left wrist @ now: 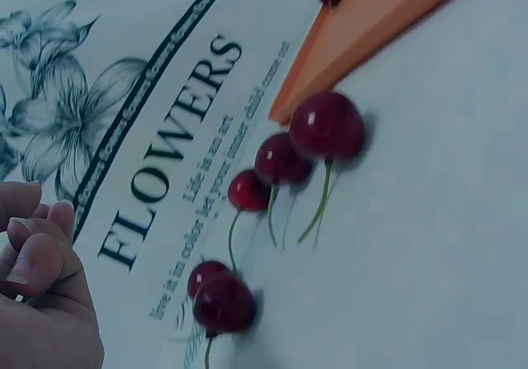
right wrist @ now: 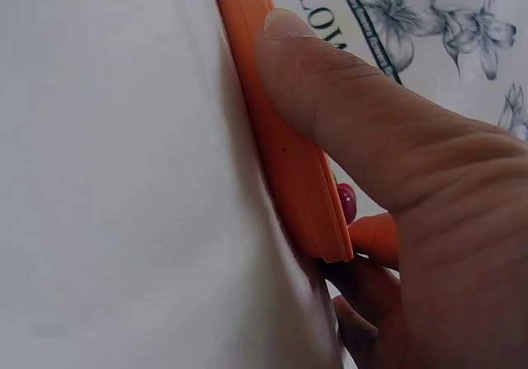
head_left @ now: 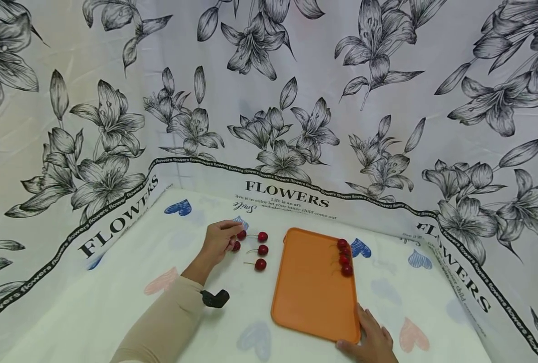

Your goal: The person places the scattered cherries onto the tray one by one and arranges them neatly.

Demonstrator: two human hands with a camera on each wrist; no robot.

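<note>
My left hand (head_left: 218, 242) is beside two dark red cherries (head_left: 236, 246), its fingertips overlapping them in the head view. In the left wrist view its fingers are bent toward the thumb, with no cherry showing between them; I cannot tell whether they pinch a stem. Three more cherries (head_left: 262, 249) with green stems form a column just right of that pair. An orange tray (head_left: 314, 287) lies flat beside them, with several cherries (head_left: 344, 260) lined along its right edge. At the tray's near right corner, my right hand (head_left: 372, 337) grips it, thumb (right wrist: 309, 80) against the near wall.
A white cloth (head_left: 223, 327) printed with hearts covers the table. Behind it and at both sides hangs a white curtain (head_left: 291, 151) with black lilies and lettering. A small black device (head_left: 215, 298) is at my left wrist.
</note>
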